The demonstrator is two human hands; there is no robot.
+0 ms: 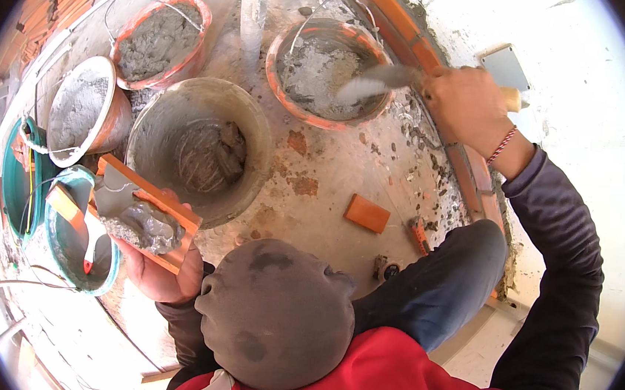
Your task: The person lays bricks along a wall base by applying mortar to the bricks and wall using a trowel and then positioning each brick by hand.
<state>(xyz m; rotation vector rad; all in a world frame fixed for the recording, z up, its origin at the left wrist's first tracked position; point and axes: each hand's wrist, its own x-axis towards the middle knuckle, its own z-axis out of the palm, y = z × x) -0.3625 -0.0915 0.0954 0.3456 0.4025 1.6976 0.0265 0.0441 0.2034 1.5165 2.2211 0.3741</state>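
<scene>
My left hand (153, 270) grips an orange brick (190, 220) from below, at the left. Wet grey mortar (144, 229) lies in a lump on the brick. At the upper right, my right hand (469, 101) is closed round a trowel, whose pale wooden handle (512, 99) sticks out behind the fist. The trowel's blade (374, 83), smeared by motion, reaches over an orange-rimmed bucket (273, 62) with grey mix inside. Below the left bricks' bucket group, a large grey tub (144, 124) holds some wet mortar at its bottom, close beyond my left hand.
A low brick course (470, 183) runs along the white wall (588, 108). On the floor lie a loose brick (367, 213) and an orange-black tool (419, 236). Mortar buckets (203, 22) and teal buckets (108, 281) crowd the left. My bent right leg (439, 280) is beside the course.
</scene>
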